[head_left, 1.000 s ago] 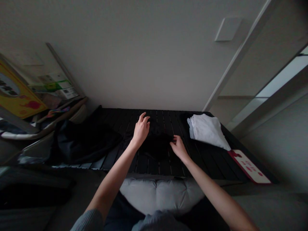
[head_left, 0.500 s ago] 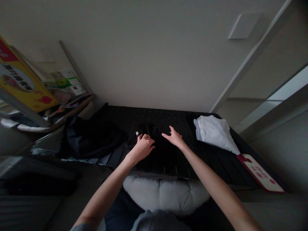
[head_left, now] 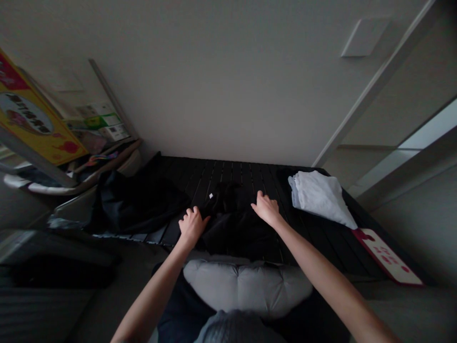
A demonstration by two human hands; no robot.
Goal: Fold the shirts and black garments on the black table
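The black garment (head_left: 232,224) lies spread on the dark slatted bench (head_left: 321,238), right in front of the person, with its near hem close to the bench's 6 o'clock edge, above the grey cushion (head_left: 246,286). The left hand (head_left: 192,225) sits at the garment's 9 o'clock side with its fingers curled in, closed on the cloth's edge as far as the dim light shows. The right hand (head_left: 266,208) rests on the cloth towards 2 o'clock with its fingers loosely bent; I cannot tell whether it pinches a fold or only presses down. A small white tag (head_left: 211,195) shows at about 11 o'clock on the garment. The main hazard, as I judge it, is sight: black cloth on black slats in poor light hides the hems and creases, so an edge may lie doubled under or skewed without being seen. The gaps between the slats could catch a seam or the tag if the cloth is dragged rather than lifted. A pull from the closed left hand against a right hand that only presses would bunch the cloth towards 9 o'clock. The near hem could slide off the 6 o'clock edge onto the cushion. The dark pile (head_left: 135,202) at 9 o'clock lies near enough for a loose part to mix into it. The white folded cloth (head_left: 317,195) at 2 o'clock, with the red and white card (head_left: 387,257) beyond it at 4 o'clock, could be knocked by the right forearm.
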